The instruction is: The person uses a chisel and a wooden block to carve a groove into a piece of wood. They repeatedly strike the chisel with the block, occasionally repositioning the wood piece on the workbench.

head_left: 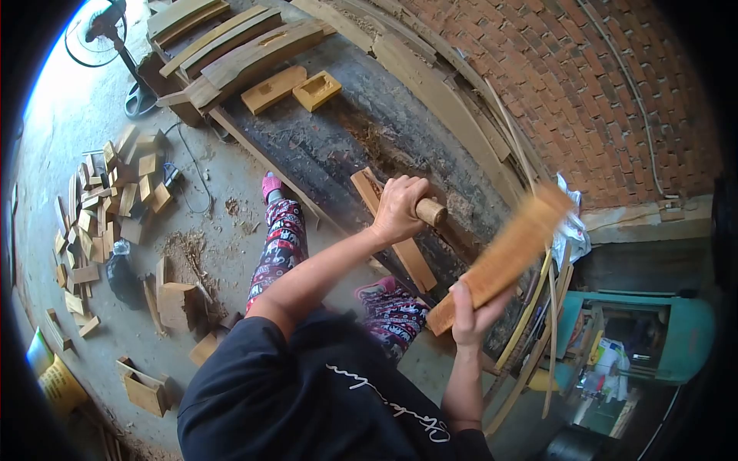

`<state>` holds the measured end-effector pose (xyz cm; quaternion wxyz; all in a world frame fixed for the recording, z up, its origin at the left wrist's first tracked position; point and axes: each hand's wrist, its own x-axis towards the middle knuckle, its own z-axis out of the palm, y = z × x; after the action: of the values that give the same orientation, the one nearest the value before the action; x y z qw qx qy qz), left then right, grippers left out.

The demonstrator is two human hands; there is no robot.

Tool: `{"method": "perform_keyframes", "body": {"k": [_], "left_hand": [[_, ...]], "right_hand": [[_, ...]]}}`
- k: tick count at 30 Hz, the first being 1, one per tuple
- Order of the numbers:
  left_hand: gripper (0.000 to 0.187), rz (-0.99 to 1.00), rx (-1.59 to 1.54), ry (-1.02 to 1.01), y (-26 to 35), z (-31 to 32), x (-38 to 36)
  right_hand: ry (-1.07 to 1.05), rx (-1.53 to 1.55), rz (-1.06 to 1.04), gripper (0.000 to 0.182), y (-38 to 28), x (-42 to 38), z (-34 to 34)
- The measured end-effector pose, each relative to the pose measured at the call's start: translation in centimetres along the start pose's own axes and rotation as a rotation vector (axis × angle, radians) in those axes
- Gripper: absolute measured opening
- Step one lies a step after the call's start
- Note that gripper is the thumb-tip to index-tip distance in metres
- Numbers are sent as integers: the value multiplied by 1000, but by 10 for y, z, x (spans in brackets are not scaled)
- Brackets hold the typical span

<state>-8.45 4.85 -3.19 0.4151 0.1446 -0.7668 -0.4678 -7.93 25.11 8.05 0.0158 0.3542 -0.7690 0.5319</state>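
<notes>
The trousers (283,240) have a red, white and black pattern, the shirt (307,399) is black, the brick wall (569,84) is reddish.

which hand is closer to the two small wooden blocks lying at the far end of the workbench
The left hand. It grips a wooden handle on the bench, nearer to the blocks; the right hand holds a wooden board lower, off the bench's near edge.

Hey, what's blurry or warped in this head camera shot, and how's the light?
Head view: strong fisheye, with dark corners and the brick wall curving. The board in the right hand is smeared by motion blur; the left hand on the handle is sharp. Daylight washes out the floor by the fan at upper left.
</notes>
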Motion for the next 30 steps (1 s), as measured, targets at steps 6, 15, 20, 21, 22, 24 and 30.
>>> {"method": "perform_keyframes", "body": {"k": [6, 15, 20, 21, 22, 24, 30], "left_hand": [[21, 49, -7, 37, -3, -2, -5], [24, 259, 183, 21, -4, -9, -16], [26, 257, 90, 11, 13, -4, -15], [26, 214, 75, 7, 14, -3, -14], [26, 214, 75, 7, 14, -2, -13], [26, 173, 89, -15, 14, -2, -10], [25, 56, 133, -74, 16, 0, 2]], "right_hand": [[-281, -180, 103, 42, 15, -1, 19], [-105, 34, 248, 58, 32, -33, -11], [-73, 29, 226, 60, 19, -36, -12], [-76, 13, 214, 61, 20, -37, -13], [-81, -2, 202, 61, 20, -37, -13], [-96, -9, 221, 62, 19, -35, -14], [-89, -10, 222, 66, 4, -21, -29]]}}
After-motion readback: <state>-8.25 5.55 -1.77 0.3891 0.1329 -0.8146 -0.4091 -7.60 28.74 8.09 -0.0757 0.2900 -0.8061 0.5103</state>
